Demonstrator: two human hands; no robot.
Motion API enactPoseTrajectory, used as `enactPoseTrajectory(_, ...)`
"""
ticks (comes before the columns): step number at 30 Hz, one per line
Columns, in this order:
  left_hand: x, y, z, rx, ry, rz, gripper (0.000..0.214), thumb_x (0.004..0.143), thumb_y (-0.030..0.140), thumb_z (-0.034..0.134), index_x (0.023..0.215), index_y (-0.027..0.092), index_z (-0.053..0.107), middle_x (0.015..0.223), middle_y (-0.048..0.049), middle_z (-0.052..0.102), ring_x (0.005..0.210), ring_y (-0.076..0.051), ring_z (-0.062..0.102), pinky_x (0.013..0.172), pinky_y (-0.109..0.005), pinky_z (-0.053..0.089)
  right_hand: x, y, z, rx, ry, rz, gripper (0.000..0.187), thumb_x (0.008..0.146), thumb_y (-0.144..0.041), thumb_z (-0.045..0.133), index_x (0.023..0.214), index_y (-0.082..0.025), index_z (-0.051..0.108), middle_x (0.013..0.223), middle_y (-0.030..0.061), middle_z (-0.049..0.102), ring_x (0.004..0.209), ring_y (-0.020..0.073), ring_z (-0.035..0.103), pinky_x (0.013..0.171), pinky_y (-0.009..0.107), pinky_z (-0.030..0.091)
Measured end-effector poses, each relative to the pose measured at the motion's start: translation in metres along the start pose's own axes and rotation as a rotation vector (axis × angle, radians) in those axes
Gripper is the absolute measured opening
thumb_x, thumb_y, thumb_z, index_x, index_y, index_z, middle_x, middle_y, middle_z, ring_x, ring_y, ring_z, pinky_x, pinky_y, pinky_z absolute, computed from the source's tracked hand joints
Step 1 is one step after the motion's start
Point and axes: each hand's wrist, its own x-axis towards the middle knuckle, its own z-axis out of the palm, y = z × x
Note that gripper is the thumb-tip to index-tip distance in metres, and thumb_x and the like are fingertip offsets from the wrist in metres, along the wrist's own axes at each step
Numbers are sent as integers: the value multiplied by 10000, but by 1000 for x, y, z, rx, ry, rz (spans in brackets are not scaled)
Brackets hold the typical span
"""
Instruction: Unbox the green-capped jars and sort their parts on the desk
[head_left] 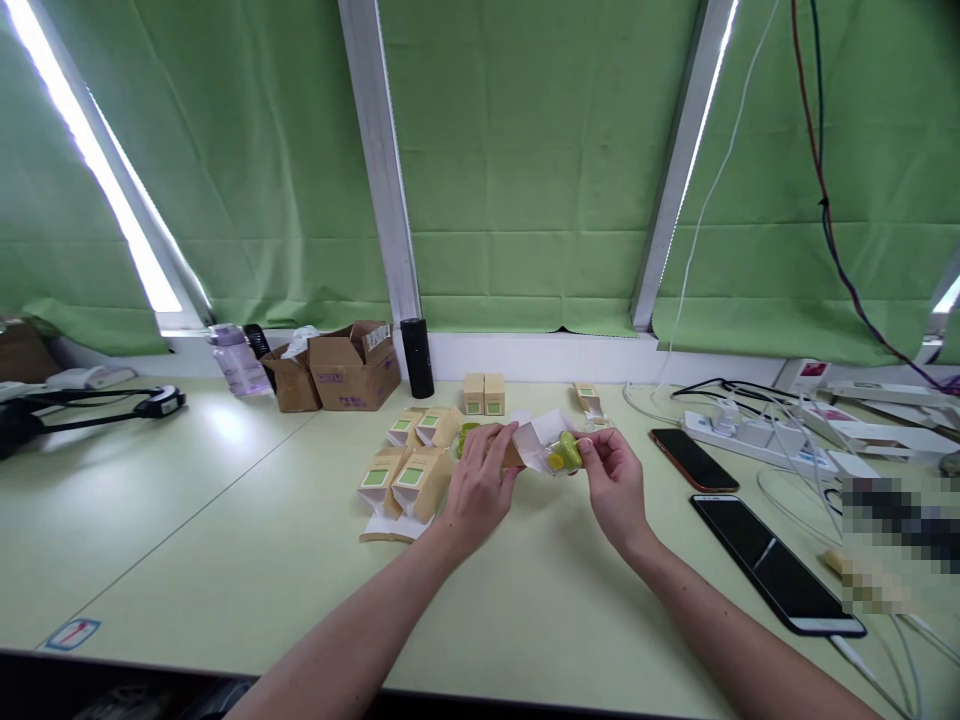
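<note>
My left hand (481,492) is closed around a small tan cardboard box (513,455) whose white-lined end stands open toward the right. A small green item with a yellow part (568,453), which looks wrapped in see-through plastic, is pinched by the fingers of my right hand (616,487) at the mouth of that box. Just left of my left fingers a bit of another green thing (466,438) shows, mostly hidden. Several tan boxes with green labels (421,478) lie beside my left hand, their white-lined flaps open.
Behind my hands stand two upright tan boxes (484,394), and another opened box (589,400) lies to their right. Brown cartons (356,375), a black cylinder (417,358) and a purple bottle (238,362) line the back. Phones (776,562), cables and a power strip (757,442) occupy the right side.
</note>
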Motion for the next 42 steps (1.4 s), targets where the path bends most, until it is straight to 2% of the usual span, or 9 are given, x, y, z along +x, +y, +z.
enactPoseTrajectory(6,4,-10,0,-196,95,-203,624,934,179,643,1520,288,461,1339,-116,588,1303,-277,559,1107,-493,505,10,11,-6,-3,-61,-11,332,915,-556,685,896,-241,582,875,63,718,792,219,665,693,347,558)
enactPoseTrajectory(12,10,-12,3,-595,168,-450,594,942,298,665,1507,260,489,1439,-126,568,1325,-275,565,1000,-425,591,10,20,-9,-217,-255,-41,259,950,-471,628,849,-234,597,822,40,698,746,208,636,686,335,512)
enactPoseTrajectory(16,15,-11,1,-895,147,-591,656,919,400,727,1499,227,473,1299,-123,681,1238,-263,640,966,-374,593,6,22,-8,-429,-409,-92,166,961,-357,563,858,-237,613,805,20,701,733,199,620,678,323,476)
enactPoseTrajectory(20,16,-12,2,-1085,146,-726,660,883,491,767,1423,206,517,1230,-120,734,1197,-255,680,1021,-384,560,4,29,-8,-555,-503,-154,110,948,-285,524,902,-244,615,877,19,741,790,210,643,724,338,476)
enactPoseTrajectory(25,16,-13,4,-1264,115,-862,582,849,551,783,1300,225,612,1255,-101,734,1140,-241,709,930,-358,614,6,33,-10,-645,-539,-168,90,932,-247,531,882,-250,606,871,13,743,816,217,655,767,350,482)
enactPoseTrajectory(31,16,-9,3,-1414,56,-888,449,880,584,733,1097,195,684,1161,-105,754,987,-242,745,761,-364,659,3,28,-9,-670,-567,-158,82,919,-239,547,878,-254,616,867,7,749,835,224,665,801,368,496)
enactPoseTrajectory(34,15,-8,2,-1442,37,-922,455,874,573,746,1089,177,680,1156,-122,755,968,-253,751,738,-371,655,2,26,-8,-648,-576,-147,74,914,-260,568,890,-254,637,867,11,753,827,225,677,790,369,511)
enactPoseTrajectory(39,16,-4,-1,-1478,-34,-946,410,879,512,756,1096,171,692,1251,-146,737,992,-297,752,683,-372,643,2,20,-8,-548,-471,-169,141,910,-314,607,1009,-260,691,1001,38,769,922,246,698,843,402,531)
enactPoseTrajectory(42,15,-2,-1,-1478,-60,-945,382,905,526,714,1095,195,698,1218,-129,752,1001,-302,753,703,-388,644,1,14,-5,-427,-404,-179,171,931,-350,605,1033,-255,704,1070,56,765,976,250,692,866,403,524)
